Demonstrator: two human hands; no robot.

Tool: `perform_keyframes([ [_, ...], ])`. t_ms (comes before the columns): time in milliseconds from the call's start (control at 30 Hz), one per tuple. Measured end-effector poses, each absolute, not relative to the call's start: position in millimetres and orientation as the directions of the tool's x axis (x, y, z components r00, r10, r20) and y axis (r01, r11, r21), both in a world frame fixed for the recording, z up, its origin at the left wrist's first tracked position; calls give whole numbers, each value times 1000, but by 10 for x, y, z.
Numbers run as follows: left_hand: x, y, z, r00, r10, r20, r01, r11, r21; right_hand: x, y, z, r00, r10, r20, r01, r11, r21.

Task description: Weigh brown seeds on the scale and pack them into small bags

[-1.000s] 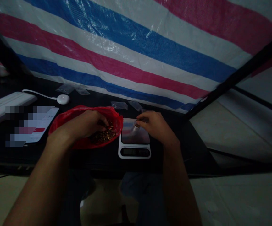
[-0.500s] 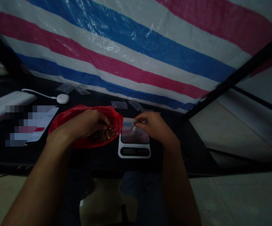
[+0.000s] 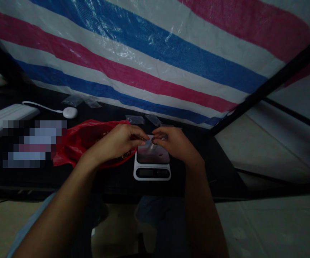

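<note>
My right hand [image 3: 175, 145] pinches what looks like a small clear plastic bag [image 3: 152, 146] by its top, above the metal plate of a white kitchen scale [image 3: 152, 157]. My left hand [image 3: 118, 141] is close beside it, fingertips pressed together at the bag's mouth; whatever they hold is too small to make out. Under my left wrist lies a red plastic bag [image 3: 72, 143], open, with brown seed-like bits [image 3: 125, 156] inside, partly hidden by the hand. A small dark bit [image 3: 160, 154] rests on the scale plate. The scale's display is unreadable.
Several small clear bags [image 3: 135, 119] lie along the back of the black table [image 3: 111, 182]. At the left are a white power strip [image 3: 9, 120], a round white corded device [image 3: 70, 113] and a blurred-out flat item [image 3: 36, 143]. Striped sheeting [image 3: 144, 64] hangs behind.
My left hand has come out of the red bag and moved right to the small bag over the scale. A dark bit now shows on the plate. My right hand has barely moved.
</note>
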State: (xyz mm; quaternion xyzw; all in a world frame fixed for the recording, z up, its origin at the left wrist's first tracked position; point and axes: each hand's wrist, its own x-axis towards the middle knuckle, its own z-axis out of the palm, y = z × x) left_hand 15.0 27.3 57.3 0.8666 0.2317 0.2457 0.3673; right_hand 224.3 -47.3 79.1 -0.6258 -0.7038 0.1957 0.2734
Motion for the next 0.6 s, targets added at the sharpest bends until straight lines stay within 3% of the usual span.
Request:
perform_keyframes([
  [167,331,267,543,720,599,351,143,-623,769,2338,-514,834,-44,986,161,711,145,-688],
  [267,440,257,526,694,606,388,133,-638,759,2448,-556,853,-13,988,156,735,115,-668],
  [467,642,211,461,712,539,451,149,-743,653,2541,-583,711,-89,977,-195,808,-43,-587],
  [600,685,203,431,733,516,443,175,-773,610,2534,-576,678,-124,962,-243,837,-30,-546],
])
